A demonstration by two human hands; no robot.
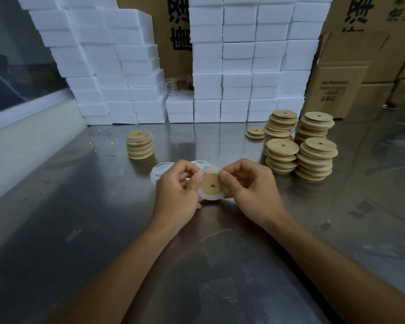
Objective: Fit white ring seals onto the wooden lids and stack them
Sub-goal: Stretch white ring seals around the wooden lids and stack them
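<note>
Both hands, left hand (177, 187) and right hand (249, 183), pinch one wooden lid (211, 183) above the table (80, 206), near the loose rings (160, 170), stretching a white seal (209, 199) round it; uneven finger tension could pop the seal off.

The scene is lit evenly and moderately from overhead, so that the stacked white foam blocks (239, 66) are rendered bright, while the brushed grey metal surface (80, 218) is darkened toward the lower corners. Soft pale glare and blurred reflections of the blocks are seen on the surface in front of them, and only faint, diffuse shadows are cast beside the stacks of round pale wooden lids (313, 157). Strong wide-angle bending is seen at the edges, where the brown cardboard boxes (337, 90) lean, and fine detail is softened throughout.
</note>
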